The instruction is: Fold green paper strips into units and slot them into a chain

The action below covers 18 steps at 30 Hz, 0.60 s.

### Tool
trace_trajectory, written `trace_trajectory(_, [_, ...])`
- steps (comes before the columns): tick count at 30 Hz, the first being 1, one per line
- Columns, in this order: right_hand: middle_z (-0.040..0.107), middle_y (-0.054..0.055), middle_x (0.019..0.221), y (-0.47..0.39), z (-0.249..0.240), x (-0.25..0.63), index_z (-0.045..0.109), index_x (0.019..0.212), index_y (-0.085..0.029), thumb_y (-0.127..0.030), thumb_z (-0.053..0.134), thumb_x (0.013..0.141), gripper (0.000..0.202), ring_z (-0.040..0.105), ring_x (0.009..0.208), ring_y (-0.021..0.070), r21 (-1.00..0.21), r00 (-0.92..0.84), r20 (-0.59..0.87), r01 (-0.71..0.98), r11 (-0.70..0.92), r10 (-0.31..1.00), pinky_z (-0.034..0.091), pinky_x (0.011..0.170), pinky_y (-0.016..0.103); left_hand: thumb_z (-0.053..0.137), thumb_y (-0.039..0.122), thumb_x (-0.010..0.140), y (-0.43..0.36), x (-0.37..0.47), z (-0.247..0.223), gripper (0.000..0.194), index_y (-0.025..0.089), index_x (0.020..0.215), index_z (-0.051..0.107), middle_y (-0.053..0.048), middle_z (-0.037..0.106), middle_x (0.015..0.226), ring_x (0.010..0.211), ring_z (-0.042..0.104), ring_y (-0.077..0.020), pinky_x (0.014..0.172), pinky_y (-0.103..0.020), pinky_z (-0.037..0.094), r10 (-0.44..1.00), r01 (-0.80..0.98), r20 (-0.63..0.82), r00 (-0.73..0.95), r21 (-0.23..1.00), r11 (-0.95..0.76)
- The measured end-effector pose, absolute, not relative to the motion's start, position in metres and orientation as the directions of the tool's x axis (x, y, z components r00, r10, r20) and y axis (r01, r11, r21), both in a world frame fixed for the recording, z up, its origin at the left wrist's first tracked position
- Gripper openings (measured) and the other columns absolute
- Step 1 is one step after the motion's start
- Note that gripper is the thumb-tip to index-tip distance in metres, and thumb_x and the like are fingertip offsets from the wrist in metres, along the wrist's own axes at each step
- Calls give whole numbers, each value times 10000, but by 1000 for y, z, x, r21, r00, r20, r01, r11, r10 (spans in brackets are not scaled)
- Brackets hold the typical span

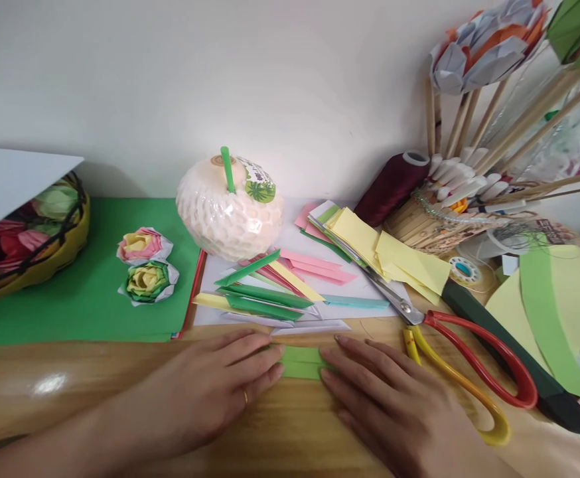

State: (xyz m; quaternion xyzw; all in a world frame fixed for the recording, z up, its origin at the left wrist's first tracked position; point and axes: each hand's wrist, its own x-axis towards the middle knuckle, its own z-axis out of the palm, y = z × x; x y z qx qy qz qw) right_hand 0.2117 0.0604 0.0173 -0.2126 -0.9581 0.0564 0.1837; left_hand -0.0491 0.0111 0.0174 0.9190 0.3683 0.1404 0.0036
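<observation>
A light green paper strip (302,363) lies flat on the wooden table, with a crease or fold line running along it. My left hand (225,382) rests on its left end, fingers extended and pressed down, a ring on one finger. On the strip's right end lies my right hand (387,392), its fingers stretched out flat. Just beyond the hands, folded paper strips in green (265,307), pink (320,267), yellow and white are piled on a white sheet (210,322).
Scissors (419,317) and a dark green cutter (509,358) lie at right, by yellow paper slips (414,259). A wrapped coconut (230,212) stands behind. Two paper flowers (148,282) sit on green paper (71,318); a basket (66,255) is at far left.
</observation>
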Motion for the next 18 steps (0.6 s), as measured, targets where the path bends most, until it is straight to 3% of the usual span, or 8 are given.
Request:
trace_trajectory(8, [683,57,853,60,20,198,628,863,-143,-140,401,928,236,605,838,177,-252,-840,381,306,918,385,472,705,301,314,125,947,8,-44,15,306,85,1029,606,-33,660,1002,1049,525,-155,1050,-271,309,621,613,346,703,146,-776])
trace_trajectory(13, [646,66,778,54,21,197,603,828,-146,-137,247,957,378,576,703,156,-245,-872,315,307,920,375,429,629,277,408,120,914,3,-38,14,224,125,902,632,-36,666,871,864,572,-168,872,-292,441,588,605,428,686,114,-788])
trace_trajectory(18, [623,62,729,52,23,196,604,919,-120,-144,203,965,404,545,678,163,-233,-867,340,297,926,364,408,600,282,285,79,930,3,-31,15,346,126,857,620,-54,642,780,777,566,-161,707,-272,468,612,642,446,653,102,-760])
